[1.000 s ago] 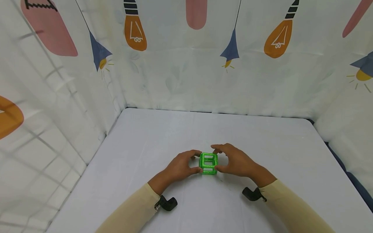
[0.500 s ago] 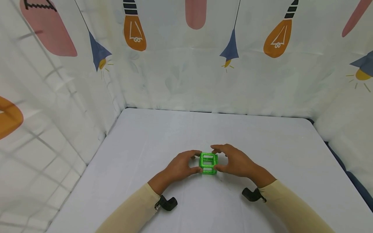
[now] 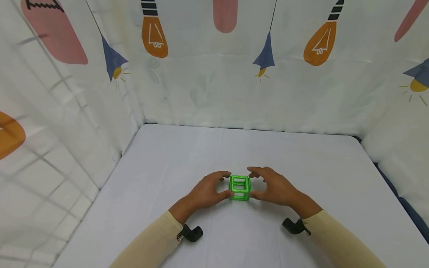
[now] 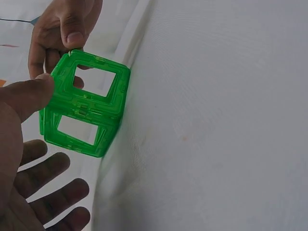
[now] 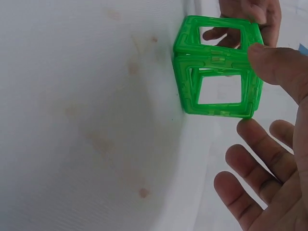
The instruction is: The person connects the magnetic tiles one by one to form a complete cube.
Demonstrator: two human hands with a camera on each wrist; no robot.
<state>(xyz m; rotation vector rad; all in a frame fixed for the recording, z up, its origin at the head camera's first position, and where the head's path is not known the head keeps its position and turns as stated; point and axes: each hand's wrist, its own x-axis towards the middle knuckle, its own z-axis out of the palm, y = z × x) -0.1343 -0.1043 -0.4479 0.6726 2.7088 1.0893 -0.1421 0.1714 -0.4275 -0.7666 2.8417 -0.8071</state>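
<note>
A small cube of translucent green magnetic tiles [image 3: 240, 188] with open square centres stands on the white-covered table, between both hands. My left hand [image 3: 208, 190] is at its left side, thumb tip [image 4: 45, 86] right at the cube's edge and index fingertip by the far corner. In the left wrist view the other fingers are spread, clear of the cube. My right hand [image 3: 276, 187] is on the right side with its fingers loosely bent. Its thumb tip [image 5: 260, 53] overlaps the cube's edge in the right wrist view, while the fingertips hang just below the cube.
The white cloth [image 3: 187, 149] covers the whole table. White curtains printed with lamps and bulbs [image 3: 207, 93] stand around the back and sides. A black wrist camera [image 3: 192, 233] sits under the left wrist and another black camera [image 3: 294, 226] under the right.
My right hand has drawn slightly to the right, away from the cube. My left fingertips have eased a little off its far corner. The cube stays in place.
</note>
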